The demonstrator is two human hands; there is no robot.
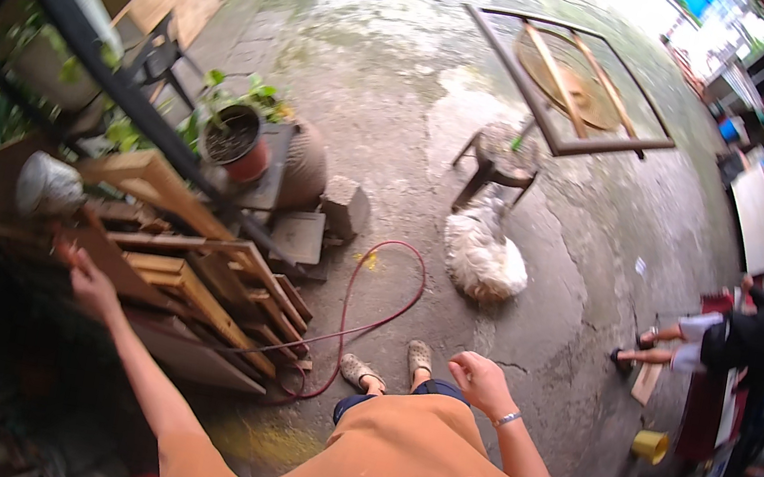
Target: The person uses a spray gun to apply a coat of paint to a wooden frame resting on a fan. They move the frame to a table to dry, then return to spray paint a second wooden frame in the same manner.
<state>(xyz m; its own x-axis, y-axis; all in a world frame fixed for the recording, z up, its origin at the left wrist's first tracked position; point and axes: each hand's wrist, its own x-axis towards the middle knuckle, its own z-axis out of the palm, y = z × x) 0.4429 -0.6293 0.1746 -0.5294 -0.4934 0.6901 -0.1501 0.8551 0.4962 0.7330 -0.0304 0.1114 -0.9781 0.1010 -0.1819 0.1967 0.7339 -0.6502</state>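
My left hand [95,288] is stretched out to the left, over the side of a stack of wooden boards [211,296]. Its fingertips are blurred beside a dim reddish patch, so what they touch or hold is unclear. A white, crumpled-looking container [49,186] stands just beyond them. My right hand [482,385] is raised in front of my body at the right with its fingers curled in, and nothing shows in it. A thin red hose [347,306] loops over the ground between the boards and my feet, then passes toward my left forearm.
A brown rectangular frame [558,151] with crossbars sits raised near a dark stool [486,170]. A white fluffy dog [485,256] lies by the stool. Potted plants [248,161] and blocks [345,207] stand left. Another person [739,339] and a yellow bucket [649,446] are right.
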